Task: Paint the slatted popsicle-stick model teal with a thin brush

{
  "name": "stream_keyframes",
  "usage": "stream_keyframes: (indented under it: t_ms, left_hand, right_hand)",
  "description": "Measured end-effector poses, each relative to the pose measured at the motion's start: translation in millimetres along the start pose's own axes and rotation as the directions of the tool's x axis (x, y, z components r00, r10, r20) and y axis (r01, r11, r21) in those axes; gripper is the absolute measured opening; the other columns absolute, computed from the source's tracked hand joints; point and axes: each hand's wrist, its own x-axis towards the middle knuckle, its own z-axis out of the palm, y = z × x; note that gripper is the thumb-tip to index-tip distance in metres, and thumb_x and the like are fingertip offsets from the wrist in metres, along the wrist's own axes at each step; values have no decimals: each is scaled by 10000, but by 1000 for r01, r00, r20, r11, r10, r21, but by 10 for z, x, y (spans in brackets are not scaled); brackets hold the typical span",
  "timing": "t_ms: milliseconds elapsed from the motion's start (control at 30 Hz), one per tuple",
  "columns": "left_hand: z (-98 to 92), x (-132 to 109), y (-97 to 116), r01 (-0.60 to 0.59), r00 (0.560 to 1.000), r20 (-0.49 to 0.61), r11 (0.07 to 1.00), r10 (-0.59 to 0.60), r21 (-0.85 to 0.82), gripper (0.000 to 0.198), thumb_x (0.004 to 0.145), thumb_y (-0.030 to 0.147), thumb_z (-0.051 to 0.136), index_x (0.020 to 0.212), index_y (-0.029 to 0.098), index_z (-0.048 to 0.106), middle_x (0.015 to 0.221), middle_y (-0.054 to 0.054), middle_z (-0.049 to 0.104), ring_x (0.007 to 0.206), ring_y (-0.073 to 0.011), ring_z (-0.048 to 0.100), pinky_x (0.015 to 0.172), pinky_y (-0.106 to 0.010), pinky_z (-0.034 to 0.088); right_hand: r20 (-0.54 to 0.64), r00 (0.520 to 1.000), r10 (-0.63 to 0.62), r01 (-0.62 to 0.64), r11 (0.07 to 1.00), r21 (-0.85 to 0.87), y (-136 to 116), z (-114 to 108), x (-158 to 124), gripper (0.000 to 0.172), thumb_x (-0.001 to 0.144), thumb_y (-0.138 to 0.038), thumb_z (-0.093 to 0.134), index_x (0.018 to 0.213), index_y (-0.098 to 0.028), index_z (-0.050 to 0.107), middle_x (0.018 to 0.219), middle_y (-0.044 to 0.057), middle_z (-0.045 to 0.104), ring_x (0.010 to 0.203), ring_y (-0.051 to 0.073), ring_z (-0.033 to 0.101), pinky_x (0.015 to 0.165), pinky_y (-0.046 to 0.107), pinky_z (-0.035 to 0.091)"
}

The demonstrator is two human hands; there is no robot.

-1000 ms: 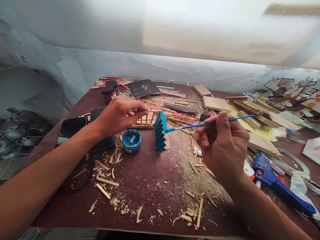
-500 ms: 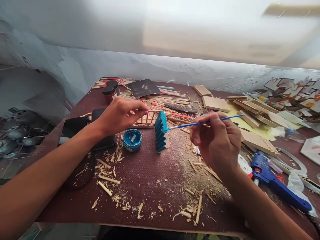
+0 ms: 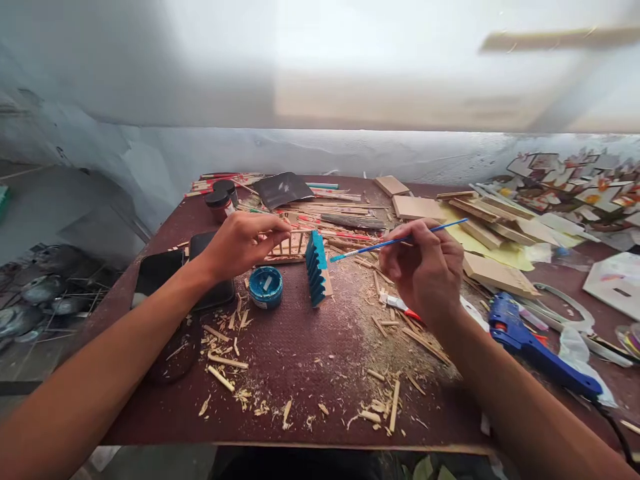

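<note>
A small ridged piece (image 3: 315,268), painted blue-green, is at the middle of the view, with bare wood showing at its lower right edge. My left hand (image 3: 250,241) pinches a thin wooden stick (image 3: 300,231) that reaches to the top of this piece. Between the fingers of my right hand (image 3: 425,263) is a blue paintbrush (image 3: 380,246), its paint-covered tip just right of the ridged piece, with a small gap between them. An open jar of blue paint (image 3: 265,287) stands on the table below my left hand.
Wood shavings (image 3: 227,361) lie over the brown table (image 3: 295,380). A blue glue gun (image 3: 537,353) lies at the right, near stacked wood pieces (image 3: 500,273). Behind my left hand are dark-lidded jars (image 3: 219,203), black sandpaper (image 3: 283,191) and many thin sticks. A black case (image 3: 160,270) lies left.
The brush tip has come away from the ridged piece, which has turned slightly. The whole view has shifted a little, uncovering a white and red tool beside my right hand.
</note>
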Motion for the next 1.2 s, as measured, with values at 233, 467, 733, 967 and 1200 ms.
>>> stream_keyframes:
  t_ms: [233, 467, 733, 967, 1200]
  left_hand:
    - [0, 7, -4, -18, 1000, 4, 1000, 18, -6, 97, 1005, 214, 700, 977, 174, 784, 946, -36, 841, 785, -149, 791, 682, -233, 578]
    - [-8, 3, -2, -9, 1000, 4, 1000, 9, 2, 72, 994, 201, 712, 978, 185, 780, 930, -20, 833, 784, -138, 782, 691, -232, 585]
    - [-11, -1, 4, -7, 1000, 2, 1000, 7, 8, 70, 989, 203, 718, 973, 183, 783, 946, -25, 839, 798, -140, 788, 690, -221, 596]
    - [-21, 9, 15, 6, 1000, 5, 1000, -6, 1, 82, 988, 209, 714, 965, 180, 787, 938, -20, 840, 774, -129, 777, 654, -206, 593]
    - [-15, 1, 9, 22, 1000, 10, 1000, -22, 0, 81, 982, 200, 713, 970, 173, 789, 922, -17, 837, 744, -118, 765, 636, -194, 591]
  right_hand:
    - [72, 996, 58, -57, 998, -11, 21, 73, -82, 275, 980, -483, 748, 840, -247, 725, 666, -9, 727, 373, 81, 503, 356, 276, 358]
    - [38, 999, 38, -36, 998, -54, -1, 23, -43, 303, 979, -476, 752, 804, -233, 704, 622, -12, 683, 378, 84, 499, 345, 276, 349]
    - [90, 996, -6, 9, 999, -40, 13, 62, -71, 308, 987, -491, 749, 831, -227, 723, 667, -5, 710, 378, 76, 515, 347, 278, 343]
    - [26, 999, -26, 28, 996, -81, -26, 35, -43, 332, 978, -513, 752, 799, -238, 698, 633, -12, 683, 379, 86, 522, 338, 282, 350]
    - [36, 997, -65, 68, 993, -92, -26, 73, -87, 335, 957, -511, 777, 794, -221, 742, 648, 3, 709, 378, 81, 525, 334, 281, 346]
